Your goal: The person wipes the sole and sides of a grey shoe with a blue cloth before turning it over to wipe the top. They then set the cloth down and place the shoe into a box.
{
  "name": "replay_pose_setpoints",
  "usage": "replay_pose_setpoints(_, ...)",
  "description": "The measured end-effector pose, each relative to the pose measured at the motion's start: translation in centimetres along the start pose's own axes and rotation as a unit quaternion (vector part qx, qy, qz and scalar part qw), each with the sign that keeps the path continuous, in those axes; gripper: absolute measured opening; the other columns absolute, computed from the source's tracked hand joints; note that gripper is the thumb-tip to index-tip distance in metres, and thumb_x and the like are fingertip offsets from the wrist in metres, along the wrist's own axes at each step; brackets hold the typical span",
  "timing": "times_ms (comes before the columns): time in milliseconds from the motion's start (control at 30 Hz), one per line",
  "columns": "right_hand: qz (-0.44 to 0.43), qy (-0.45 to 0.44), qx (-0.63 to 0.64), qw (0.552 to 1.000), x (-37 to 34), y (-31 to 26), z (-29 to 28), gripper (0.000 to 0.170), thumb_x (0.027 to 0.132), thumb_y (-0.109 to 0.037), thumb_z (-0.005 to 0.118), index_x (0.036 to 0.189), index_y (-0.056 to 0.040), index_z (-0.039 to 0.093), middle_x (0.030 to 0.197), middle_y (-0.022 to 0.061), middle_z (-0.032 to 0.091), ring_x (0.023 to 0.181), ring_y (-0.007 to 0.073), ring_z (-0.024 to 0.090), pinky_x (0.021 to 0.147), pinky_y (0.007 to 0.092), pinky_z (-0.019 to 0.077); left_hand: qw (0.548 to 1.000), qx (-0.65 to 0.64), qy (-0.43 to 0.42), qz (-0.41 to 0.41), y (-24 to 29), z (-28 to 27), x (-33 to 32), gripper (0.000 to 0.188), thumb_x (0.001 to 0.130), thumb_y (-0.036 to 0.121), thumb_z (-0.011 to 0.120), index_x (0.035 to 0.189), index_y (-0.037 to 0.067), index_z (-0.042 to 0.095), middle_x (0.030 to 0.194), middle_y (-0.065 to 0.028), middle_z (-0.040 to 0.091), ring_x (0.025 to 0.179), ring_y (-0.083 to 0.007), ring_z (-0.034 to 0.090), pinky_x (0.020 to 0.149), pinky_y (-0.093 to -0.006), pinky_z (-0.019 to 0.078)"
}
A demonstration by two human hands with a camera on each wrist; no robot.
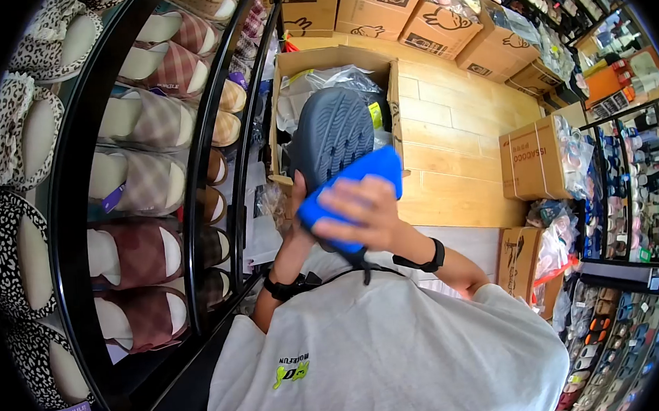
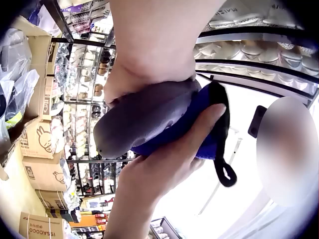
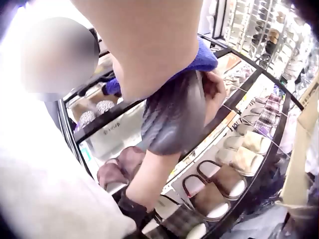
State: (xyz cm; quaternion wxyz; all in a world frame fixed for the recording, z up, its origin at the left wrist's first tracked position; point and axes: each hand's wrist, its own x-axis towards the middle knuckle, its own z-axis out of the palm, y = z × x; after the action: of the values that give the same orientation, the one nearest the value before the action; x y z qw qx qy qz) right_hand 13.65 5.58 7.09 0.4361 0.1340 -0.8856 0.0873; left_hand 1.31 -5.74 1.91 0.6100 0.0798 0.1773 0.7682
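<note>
A dark grey slipper (image 1: 332,133) is held up, its grooved sole facing the head camera. My left hand (image 1: 294,219) grips it along its left side near the lower end. Over the lower part of the sole, my right hand (image 1: 361,215) holds a blue cloth pad (image 1: 388,172), fingers spread across it and slightly blurred. From the left wrist, the pad (image 2: 187,124) shows a black edge and a hanging loop (image 2: 227,174), with the right thumb (image 2: 212,117) lying over it. In the right wrist view the slipper (image 3: 174,117) partly hides my left hand (image 3: 214,92).
An open carton (image 1: 393,71) with plastic-wrapped goods stands just beyond the slipper. Black-framed racks (image 1: 195,138) of slippers rise at the left. Closed and open cartons (image 1: 377,7) line the back and right of the wooden floor (image 1: 447,144).
</note>
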Motion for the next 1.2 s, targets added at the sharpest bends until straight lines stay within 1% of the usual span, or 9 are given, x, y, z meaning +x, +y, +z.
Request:
replay_pose_setpoints(100, -0.155, -0.066, -0.062, 0.984, 0.7, -0.4, -0.5, 0.043, 0.101, -0.016, 0.050, 0.140, -0.0250, 0.066, 0.145, 0.0030, 0.065, 0.128, 0.0174, 0.062, 0.105, 0.0345, 0.0432, 0.885, -0.332, -0.303, -0.121, -0.2, -0.8, 0.9, 0.093, 0.102, 0.073, 0.041, 0.156, -0.003, 0.039, 0.155, -0.0191, 0.050, 0.136, -0.0319, 0.056, 0.118, -0.0430, 0.0425)
replay_pose_setpoints(233, -0.039, -0.016, -0.022, 0.999, 0.4, 2.5, -1.8, 0.039, 0.096, -0.018, 0.060, 0.133, -0.0263, 0.070, 0.143, 0.0066, 0.066, 0.128, 0.0242, 0.063, 0.110, 0.0406, 0.0410, 0.958, 0.230, 0.109, 0.130, -0.3, 0.7, -1.0, 0.084, 0.103, 0.072, 0.033, 0.154, 0.006, 0.046, 0.149, -0.0176, 0.056, 0.131, -0.0319, 0.060, 0.115, -0.0503, 0.0458)
replay_pose_setpoints(433, 0.054, 0.043, -0.047, 0.996, -0.9, -0.8, -0.1, 0.036, 0.094, -0.020, 0.064, 0.128, -0.0267, 0.073, 0.137, 0.0055, 0.069, 0.124, 0.0247, 0.064, 0.107, 0.0417, 0.0416, 0.980, 0.159, 0.055, 0.102, -0.5, 0.2, -0.2, 0.079, 0.104, 0.071, 0.035, 0.150, 0.008, 0.050, 0.145, -0.0156, 0.059, 0.127, -0.0305, 0.062, 0.113, -0.0479, 0.0477)
replay_pose_setpoints(467, -0.009, 0.011, -0.052, 0.999, -0.7, -1.3, -0.1, 0.036, 0.095, -0.018, 0.062, 0.129, -0.0276, 0.073, 0.137, 0.0027, 0.070, 0.124, 0.0216, 0.064, 0.106, 0.0392, 0.0416, 0.945, -0.194, -0.262, 0.038, -0.2, -0.5, 1.9, 0.090, 0.103, 0.072, 0.038, 0.158, 0.001, 0.037, 0.157, -0.0194, 0.047, 0.141, -0.0323, 0.050, 0.122, -0.0462, 0.0370)
replay_pose_setpoints(567, -0.129, -0.066, -0.061, 0.988, -0.3, -0.1, -1.3, 0.038, 0.095, -0.015, 0.060, 0.128, -0.0285, 0.073, 0.139, 0.0023, 0.069, 0.124, 0.0193, 0.065, 0.109, 0.0380, 0.0413, 0.954, -0.212, -0.214, 0.019, -1.1, -2.4, 1.1, 0.089, 0.104, 0.071, 0.037, 0.159, 0.001, 0.035, 0.159, -0.0196, 0.045, 0.142, -0.0329, 0.049, 0.123, -0.0467, 0.0361)
replay_pose_setpoints(767, 0.148, 0.067, -0.005, 0.987, 0.7, 2.3, -2.4, 0.043, 0.085, -0.029, 0.076, 0.127, -0.0221, 0.074, 0.139, 0.0122, 0.068, 0.126, 0.0349, 0.063, 0.109, 0.0497, 0.0416, 0.976, 0.189, 0.056, 0.087, -0.4, 1.0, 0.1, 0.085, 0.105, 0.071, 0.027, 0.155, 0.003, 0.041, 0.146, -0.0161, 0.057, 0.129, -0.0271, 0.060, 0.110, -0.0425, 0.0487)
replay_pose_setpoints(800, 0.154, 0.070, -0.022, 0.985, 0.7, 1.6, -2.0, 0.047, 0.082, -0.033, 0.080, 0.126, -0.0197, 0.074, 0.138, 0.0135, 0.068, 0.125, 0.0375, 0.063, 0.108, 0.0513, 0.0419, 0.952, -0.119, -0.279, 0.047, -0.2, -1.0, 1.6, 0.086, 0.105, 0.073, 0.028, 0.154, 0.003, 0.043, 0.143, -0.0176, 0.059, 0.127, -0.0282, 0.062, 0.110, -0.0441, 0.0489)
replay_pose_setpoints(1033, -0.127, -0.059, -0.063, 0.988, -0.3, -0.3, -0.5, 0.039, 0.098, -0.018, 0.056, 0.133, -0.0268, 0.069, 0.141, 0.0025, 0.067, 0.129, 0.0175, 0.063, 0.114, 0.0374, 0.0384, 0.955, -0.246, -0.159, -0.042, -1.0, -1.8, 2.0, 0.086, 0.104, 0.073, 0.029, 0.152, 0.004, 0.047, 0.140, -0.0182, 0.061, 0.120, -0.0269, 0.065, 0.102, -0.0424, 0.0549)
replay_pose_setpoints(1200, 0.155, 0.040, 0.042, 0.986, 0.9, 2.5, -1.7, 0.047, 0.085, -0.025, 0.078, 0.131, -0.0172, 0.072, 0.142, 0.0129, 0.065, 0.129, 0.0342, 0.061, 0.111, 0.0502, 0.0401, 0.970, 0.207, 0.067, 0.105, 0.3, 2.7, 0.6, 0.081, 0.107, 0.067, 0.030, 0.155, 0.003, 0.043, 0.146, -0.0161, 0.059, 0.129, -0.0272, 0.061, 0.112, -0.0423, 0.0472)
